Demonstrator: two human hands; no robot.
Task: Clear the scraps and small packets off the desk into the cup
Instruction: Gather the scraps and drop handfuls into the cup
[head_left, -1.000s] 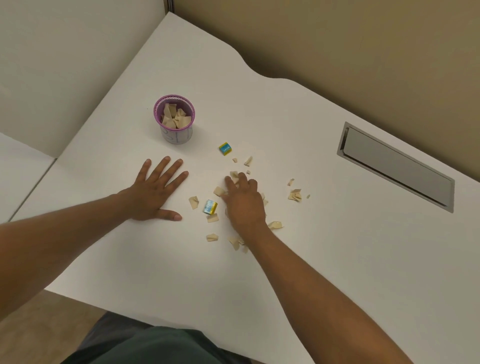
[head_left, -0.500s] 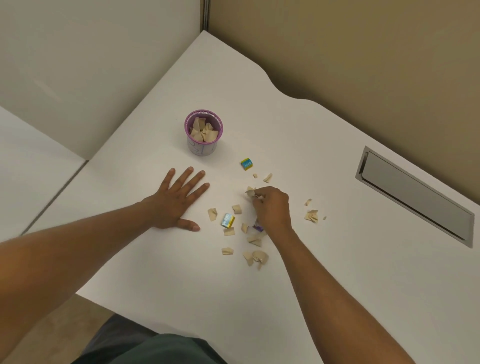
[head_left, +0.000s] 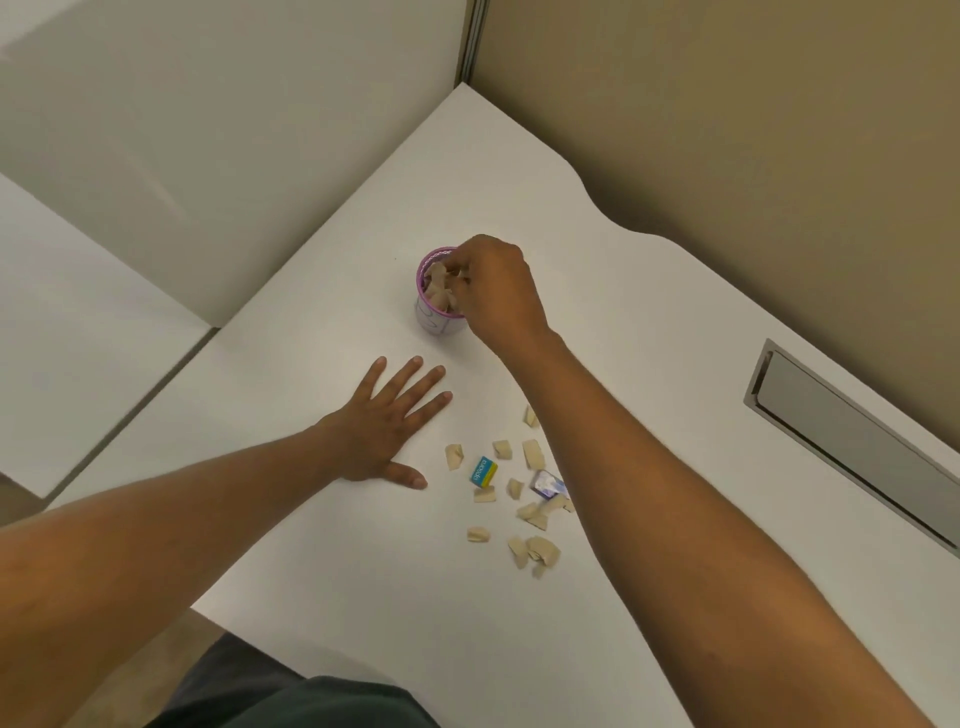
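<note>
A purple-rimmed cup (head_left: 432, 321) stands on the white desk (head_left: 322, 525), filled with beige paper scraps (head_left: 439, 291). Over its mouth my right hand (head_left: 501, 293) hovers, fingertips bunched and pinching beige scraps just above the rim. Palm down and fingers spread, my left hand (head_left: 387, 431) rests flat on the desk in front of the cup. Several loose beige scraps (head_left: 532, 453) lie to its right. Among them are a blue and yellow packet (head_left: 483, 472) and a purple and white packet (head_left: 546, 484). My right forearm hides part of the pile.
A grey metal cable hatch (head_left: 841, 441) is set into the desk at the right. Partition walls close in the far corner behind the cup. A lower white surface (head_left: 78, 332) adjoins the desk on the left. The desk's near edge runs past my lap.
My right hand gathered scraps from the pile, lifted away and moved up-left to the cup's mouth. The left hand stayed flat. The camera view shifted.
</note>
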